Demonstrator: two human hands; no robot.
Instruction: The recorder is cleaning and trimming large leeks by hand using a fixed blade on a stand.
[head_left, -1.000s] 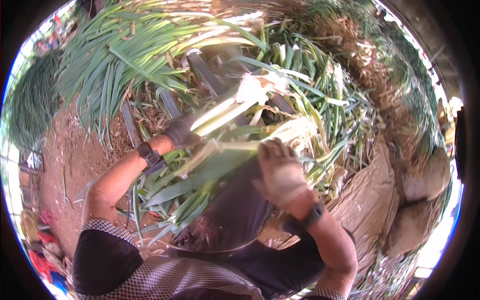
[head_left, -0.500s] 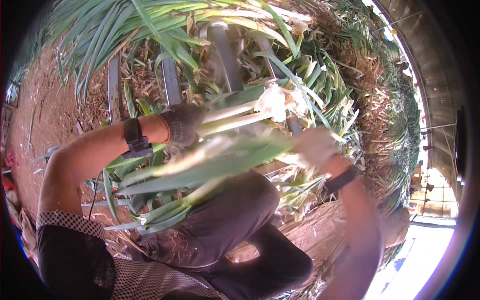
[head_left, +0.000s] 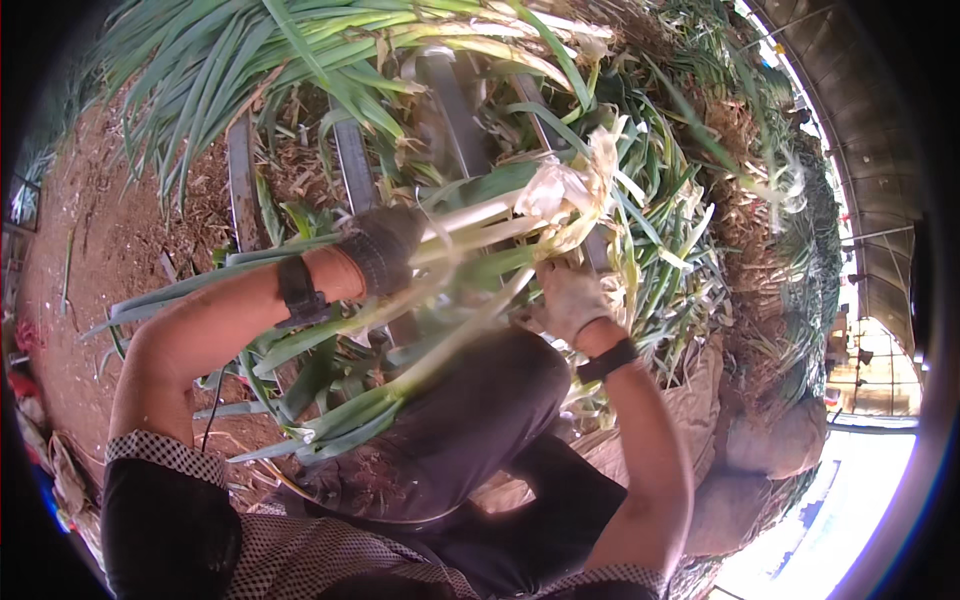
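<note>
My left hand (head_left: pixel 383 248), in a dark grey glove, is closed round a few long green onions (head_left: pixel 478 216). Their pale stems point right and end in papery, dry outer skin (head_left: pixel 556 192); the green leaves trail out left beneath my forearm. My right hand (head_left: pixel 572 300), in a pale glove, is just below that dry skin, its curled fingers at the end of another green onion stalk (head_left: pixel 440 365). This stalk slants down left across my raised knee, partly blurred. The palm side of my right hand is hidden.
A large pile of green onions (head_left: pixel 300 50) lies across metal bars (head_left: pixel 352 160) ahead of me. Stripped leaves (head_left: pixel 660 220) are heaped to the right, with more onions along the far right. Bare reddish soil (head_left: pixel 85 230) stretches left. Brown sacking (head_left: pixel 690 400) lies near my right forearm.
My right hand has come left and in toward the stems. The blurred green leaf it held has left it, and a blurred leaf shows at the upper right. My left hand has shifted slightly right.
</note>
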